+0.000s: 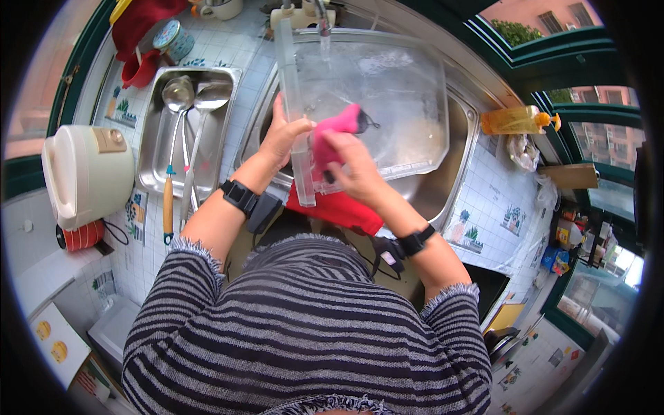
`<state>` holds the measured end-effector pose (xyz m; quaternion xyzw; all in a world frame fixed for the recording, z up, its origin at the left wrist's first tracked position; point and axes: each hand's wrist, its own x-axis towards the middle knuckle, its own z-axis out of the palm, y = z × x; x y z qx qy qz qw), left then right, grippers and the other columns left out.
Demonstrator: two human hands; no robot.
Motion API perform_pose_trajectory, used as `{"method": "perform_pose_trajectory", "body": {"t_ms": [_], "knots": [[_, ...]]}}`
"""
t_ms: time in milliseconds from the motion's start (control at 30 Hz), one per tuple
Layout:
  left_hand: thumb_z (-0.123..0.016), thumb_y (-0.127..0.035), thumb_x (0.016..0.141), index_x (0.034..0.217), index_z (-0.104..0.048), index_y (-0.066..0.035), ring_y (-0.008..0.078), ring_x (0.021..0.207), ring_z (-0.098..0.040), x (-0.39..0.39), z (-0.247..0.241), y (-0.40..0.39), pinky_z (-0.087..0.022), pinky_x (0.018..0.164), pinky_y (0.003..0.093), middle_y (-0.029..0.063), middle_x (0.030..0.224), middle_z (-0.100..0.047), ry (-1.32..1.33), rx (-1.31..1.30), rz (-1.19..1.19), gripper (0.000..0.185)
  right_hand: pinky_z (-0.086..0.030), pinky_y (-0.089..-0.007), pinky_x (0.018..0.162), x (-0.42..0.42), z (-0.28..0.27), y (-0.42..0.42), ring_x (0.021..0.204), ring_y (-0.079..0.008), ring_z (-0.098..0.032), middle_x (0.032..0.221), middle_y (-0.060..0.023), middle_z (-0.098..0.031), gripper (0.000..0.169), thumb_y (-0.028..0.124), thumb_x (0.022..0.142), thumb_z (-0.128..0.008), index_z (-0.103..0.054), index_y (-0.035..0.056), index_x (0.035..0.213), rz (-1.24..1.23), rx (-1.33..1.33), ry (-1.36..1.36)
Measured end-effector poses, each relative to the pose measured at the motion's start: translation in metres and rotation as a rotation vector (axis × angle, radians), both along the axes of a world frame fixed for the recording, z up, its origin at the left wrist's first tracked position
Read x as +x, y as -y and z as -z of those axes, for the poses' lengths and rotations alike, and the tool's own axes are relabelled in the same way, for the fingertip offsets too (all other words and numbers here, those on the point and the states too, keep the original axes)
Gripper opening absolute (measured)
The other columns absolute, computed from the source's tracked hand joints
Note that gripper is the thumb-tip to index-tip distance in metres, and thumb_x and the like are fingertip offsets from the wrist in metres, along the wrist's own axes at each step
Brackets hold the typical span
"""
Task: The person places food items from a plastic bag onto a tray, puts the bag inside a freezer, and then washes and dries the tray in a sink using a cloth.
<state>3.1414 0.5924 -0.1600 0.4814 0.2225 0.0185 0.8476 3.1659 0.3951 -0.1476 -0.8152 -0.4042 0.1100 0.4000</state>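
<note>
A large clear plastic drawer or bin (pixel 394 104) is tilted over the stainless steel sink (pixel 451 171), beneath a faucet (pixel 324 23) with water running. My left hand (pixel 284 132) grips the bin's thick edge panel on its left side. In my right hand (pixel 353 161) is a pink cloth (pixel 334 127) with a dark end, held against the inner side of that panel. Part of the cloth is hidden by my fingers. A red cloth (pixel 337 207) lies at the front rim of the sink, below the bin.
Left of the sink, a steel tray (pixel 228 119) holds ladles (pixel 179 96) and a long-handled turner. Farther left stands a cream appliance (pixel 88 174). A red cup (pixel 140 70) and a patterned tin (pixel 174 39) are behind the tray. An amber pump bottle (pixel 511 120) lies right of the sink.
</note>
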Motion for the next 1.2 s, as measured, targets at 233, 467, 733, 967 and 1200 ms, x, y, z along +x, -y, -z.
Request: {"method": "perform_pose_trajectory", "body": {"t_ms": [233, 467, 733, 967, 1200], "knots": [[-0.064, -0.002, 0.069, 0.139, -0.016, -0.014, 0.0162, 0.091, -0.051, -0.006, -0.012, 0.017, -0.046, 0.073, 0.0306, 0.0082, 0.108, -0.049, -0.042, -0.041, -0.005, 0.087, -0.025, -0.0535, 0.103, 0.081, 0.054, 0.0, 0.133, -0.0372, -0.027, 0.144, -0.0123, -0.034, 0.056, 0.043, 0.089, -0.049, -0.034, 0.0253, 0.14, 0.111, -0.378, 0.358], [-0.062, -0.001, 0.067, 0.139, -0.016, -0.014, 0.0233, 0.081, -0.054, -0.032, -0.026, 0.037, -0.048, 0.067, 0.034, 0.0151, 0.102, -0.039, -0.128, -0.071, -0.025, 0.086, -0.018, -0.0616, 0.104, 0.2, 0.065, 0.029, 0.138, -0.04, -0.011, 0.151, -0.0104, -0.02, 0.059, 0.055, 0.09, -0.037, -0.03, 0.0295, 0.142, 0.771, -0.605, -0.047], [-0.068, -0.011, 0.066, 0.141, -0.012, -0.018, 0.0208, 0.096, -0.048, -0.027, -0.004, 0.029, -0.044, 0.082, 0.0393, 0.0114, 0.115, -0.041, -0.163, -0.053, -0.005, 0.094, -0.037, -0.0499, 0.095, 0.097, 0.067, -0.059, 0.125, -0.0386, -0.038, 0.133, -0.0137, -0.046, 0.038, 0.032, 0.084, -0.054, -0.055, 0.0179, 0.12, 0.047, -0.151, 0.378], [-0.061, -0.005, 0.072, 0.135, -0.022, -0.01, 0.0211, 0.08, -0.058, -0.034, -0.01, 0.019, -0.05, 0.07, 0.0303, 0.0131, 0.1, -0.049, -0.078, 0.03, -0.134, 0.074, -0.038, -0.0452, 0.1, 0.058, 0.049, 0.051, 0.119, -0.0383, -0.044, 0.125, -0.0155, -0.049, 0.035, 0.007, 0.071, -0.064, -0.058, 0.0135, 0.105, -0.055, -0.063, 0.275], [-0.069, -0.006, 0.067, 0.143, -0.011, -0.011, 0.0181, 0.09, -0.051, -0.035, -0.027, 0.012, -0.046, 0.077, 0.0313, 0.0102, 0.105, -0.045, -0.06, 0.135, -0.137, 0.095, -0.036, -0.048, 0.099, 0.105, 0.12, 0.118, 0.116, -0.0425, -0.043, 0.128, -0.0264, -0.042, 0.048, 0.007, 0.075, -0.059, -0.046, 0.007, 0.122, 0.485, -0.315, 0.066]]}}
